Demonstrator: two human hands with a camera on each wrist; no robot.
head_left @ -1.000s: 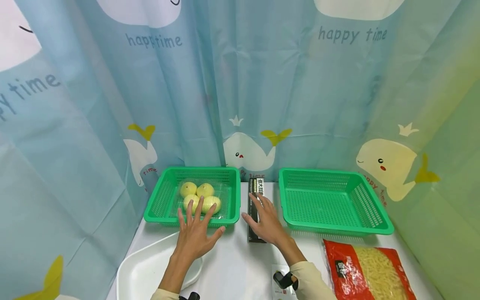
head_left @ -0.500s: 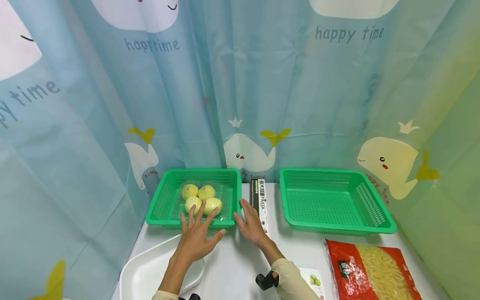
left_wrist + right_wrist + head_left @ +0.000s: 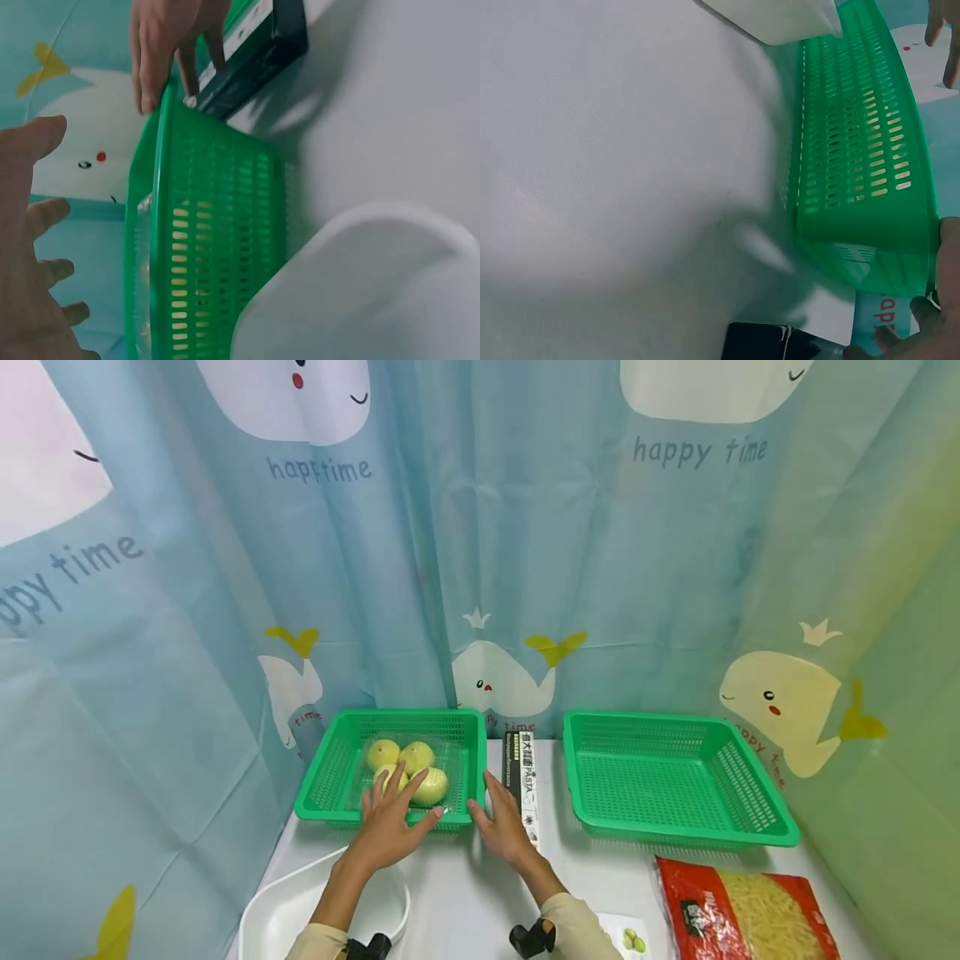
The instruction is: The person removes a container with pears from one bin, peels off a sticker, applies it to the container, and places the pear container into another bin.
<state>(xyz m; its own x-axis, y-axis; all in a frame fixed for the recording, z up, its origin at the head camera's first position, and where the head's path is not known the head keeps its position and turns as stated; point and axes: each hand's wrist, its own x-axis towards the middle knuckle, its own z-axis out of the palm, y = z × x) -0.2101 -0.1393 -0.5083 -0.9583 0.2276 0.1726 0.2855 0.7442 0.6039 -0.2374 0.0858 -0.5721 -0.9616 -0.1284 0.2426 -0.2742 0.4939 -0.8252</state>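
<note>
In the head view, a green plastic basket (image 3: 481, 752) on the left holds a clear pack of several round, pale yellow fruits (image 3: 429, 787). My left hand (image 3: 390, 831) hovers above the basket's front edge, fingers spread and partly hiding the fruits; the left wrist view shows these fingers apart from the rim (image 3: 157, 217). My right hand (image 3: 504, 831) grips that basket's front right corner, thumb at the rim and fingers on the outer side, as seen in the right wrist view (image 3: 934, 277). Just right of this hand lies a black-and-white pasta box (image 3: 527, 777), partly covered by it.
A second green basket (image 3: 675, 835) stands at the back right. In front of it lies a red bag of pasta (image 3: 712, 910). A white tray (image 3: 262, 902) sits front left, near my left forearm. A small card (image 3: 630, 935) with green fruits printed on it lies front centre-right.
My right hand has moved left from above the pasta box to the left basket's corner, uncovering more of the box and the card. My left hand stays over the fruits.
</note>
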